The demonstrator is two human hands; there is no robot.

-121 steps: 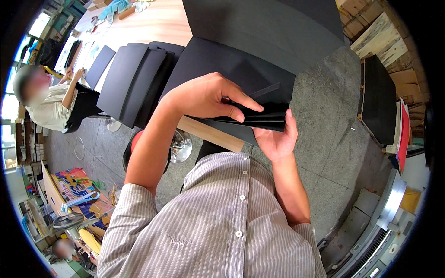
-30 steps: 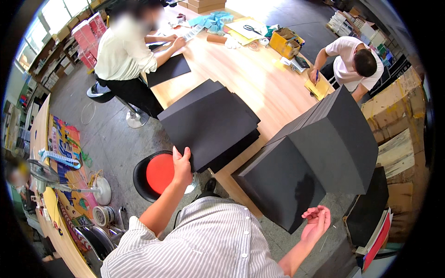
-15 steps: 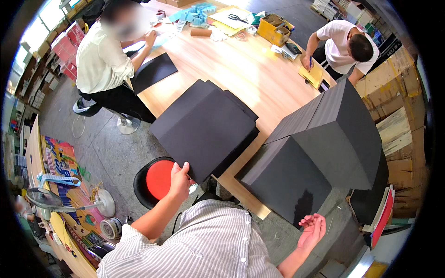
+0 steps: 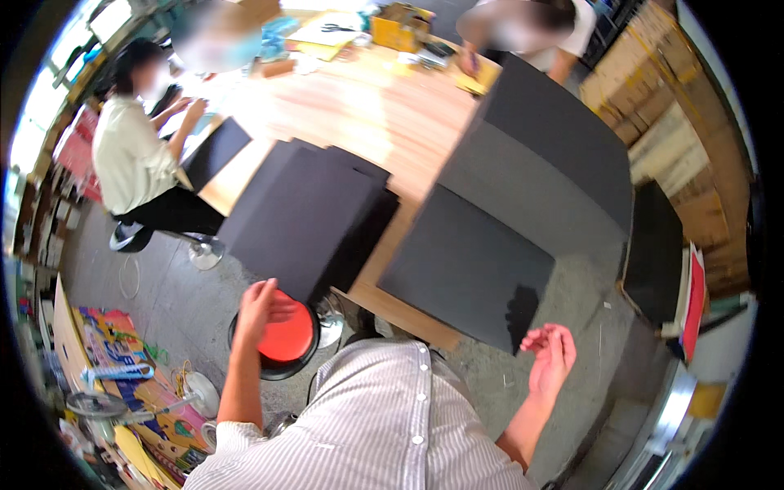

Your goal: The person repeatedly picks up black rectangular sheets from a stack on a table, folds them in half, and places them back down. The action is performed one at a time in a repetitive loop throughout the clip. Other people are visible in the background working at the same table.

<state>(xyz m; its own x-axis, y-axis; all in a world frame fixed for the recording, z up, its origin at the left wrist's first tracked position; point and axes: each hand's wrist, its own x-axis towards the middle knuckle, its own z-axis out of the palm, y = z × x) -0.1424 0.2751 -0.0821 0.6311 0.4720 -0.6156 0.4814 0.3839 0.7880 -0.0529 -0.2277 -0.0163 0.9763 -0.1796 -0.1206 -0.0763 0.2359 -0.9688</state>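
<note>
My left hand (image 4: 265, 310) is just in front of the near left corner of a stack of black boards (image 4: 302, 208), above a red round stool. Its fingers are stretched out and hold nothing. The stack lies unevenly on the wooden table, with edges jutting out at the back and right. My right hand (image 4: 550, 353) hovers near the corner of a lower black stack (image 4: 465, 265); its fingers are loosely bent and apart, with nothing in them. Behind that stack rises a taller pile of black boards (image 4: 555, 131). A hand-shaped shadow falls on the lower stack's corner.
A red-seated stool (image 4: 290, 331) stands before the table (image 4: 343, 106). A person in a white shirt (image 4: 131, 151) sits at left by a black board (image 4: 216, 153). Another person works at the far right. Beyond are a yellow box (image 4: 398, 31), scissors (image 4: 336, 28) and cartons (image 4: 645, 82).
My left hand has let go of the black boards' near corner and moved left, fingers spreading. My right hand stays near the lower stack. The view has shifted, the table now sitting higher.
</note>
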